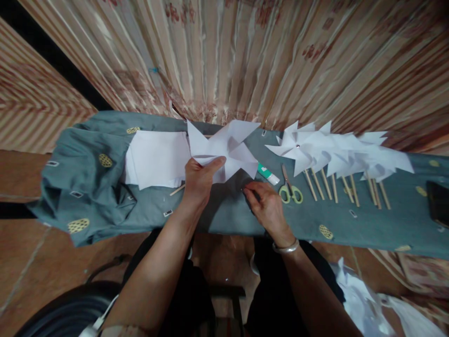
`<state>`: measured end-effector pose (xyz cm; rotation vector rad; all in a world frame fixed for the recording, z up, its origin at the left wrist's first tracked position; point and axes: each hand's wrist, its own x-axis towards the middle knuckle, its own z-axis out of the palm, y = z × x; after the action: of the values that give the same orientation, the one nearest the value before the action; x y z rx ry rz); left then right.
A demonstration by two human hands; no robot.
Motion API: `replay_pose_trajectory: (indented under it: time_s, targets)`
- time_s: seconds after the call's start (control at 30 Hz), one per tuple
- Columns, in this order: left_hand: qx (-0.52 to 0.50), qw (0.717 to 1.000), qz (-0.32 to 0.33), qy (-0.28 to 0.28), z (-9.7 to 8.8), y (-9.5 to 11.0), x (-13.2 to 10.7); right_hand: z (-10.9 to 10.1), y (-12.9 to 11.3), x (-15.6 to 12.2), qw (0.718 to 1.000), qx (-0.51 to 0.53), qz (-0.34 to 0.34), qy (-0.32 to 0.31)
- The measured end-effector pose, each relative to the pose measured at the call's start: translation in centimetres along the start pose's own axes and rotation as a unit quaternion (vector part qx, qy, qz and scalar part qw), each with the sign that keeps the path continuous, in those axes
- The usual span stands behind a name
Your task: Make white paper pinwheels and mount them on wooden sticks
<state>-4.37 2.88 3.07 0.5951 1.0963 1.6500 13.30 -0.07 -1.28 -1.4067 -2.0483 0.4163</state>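
Observation:
My left hand [201, 180] grips a white paper pinwheel [229, 145], its thumb pressed near the middle where the folded points meet. Close to the lower right of it, my right hand [264, 203] pinches a tiny shiny thing between thumb and finger, too small to name. A stack of white paper sheets [161, 157] lies left of the pinwheel. Part of a wooden stick [177, 189] shows beside my left wrist. Right of the pinwheel are a green and white tube [268, 173] and open scissors [290, 193] with yellow-green handles.
Several white pinwheels [315, 150] on wooden sticks [326, 186] overlap in a row at the right. A grey-green cloth [224, 217] covers the narrow table, bunched at the left. A dark object [438, 202] rests at the right edge. Pleated curtains [217, 61] hang behind.

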Motion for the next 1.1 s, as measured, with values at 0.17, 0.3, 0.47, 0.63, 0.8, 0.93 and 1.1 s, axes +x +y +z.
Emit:
replay_pose_trajectory:
  time_s: [0.17, 0.3, 0.47, 0.63, 0.8, 0.93, 1.1]
  targets:
    - [0.012, 1.000, -0.004, 0.003, 0.1, -0.2, -0.1, 1.0, -0.4, 0.0, 0.997, -0.067, -0.041, -0.021]
    - [0.013, 1.000, -0.012, 0.004, 0.0, -0.2, -0.3, 1.2, -0.6, 0.0, 0.990, -0.119, -0.070, -0.032]
    - [0.006, 1.000, -0.009, 0.007, -0.1, 0.1, -0.4, 1.0, -0.6, -0.5, 0.984, -0.150, -0.090, -0.037]
    - [0.016, 1.000, -0.015, 0.006, -0.2, 0.1, -0.5, 1.0, -0.6, -0.8, 0.988, -0.123, -0.083, -0.040]
    - [0.044, 0.999, -0.005, -0.006, -0.2, -0.1, -0.6, -0.5, -2.5, -1.3, 0.999, 0.020, -0.039, -0.010]
    - [0.112, 0.993, 0.014, -0.013, 0.0, -0.4, -1.1, -3.0, -5.0, -1.7, 0.995, 0.088, -0.004, 0.050]
    - [0.165, 0.984, 0.019, -0.059, 0.5, -1.4, -2.6, -4.8, -6.1, -1.3, 0.988, 0.074, 0.001, 0.133]
